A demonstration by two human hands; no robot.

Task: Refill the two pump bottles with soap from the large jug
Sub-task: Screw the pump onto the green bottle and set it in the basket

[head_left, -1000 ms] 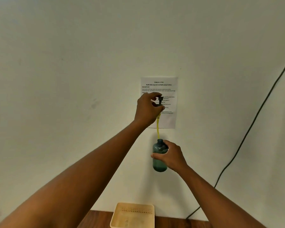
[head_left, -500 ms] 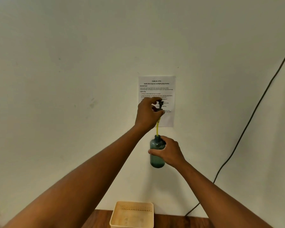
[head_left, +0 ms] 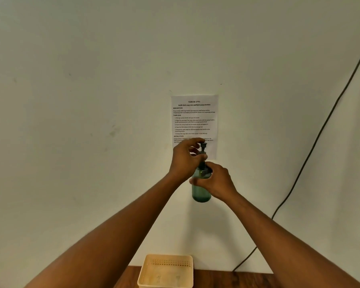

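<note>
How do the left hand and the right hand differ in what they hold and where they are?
The left hand pinches the pump head from above; the right hand grips the green bottle around its shoulder. The left hand is higher, in front of the paper sheet; the right hand is lower. Both are raised before the wall.

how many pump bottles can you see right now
1. The green pump bottle is held up before the wall, right hand round it, left hand on its pump. The second is out of view.
</note>
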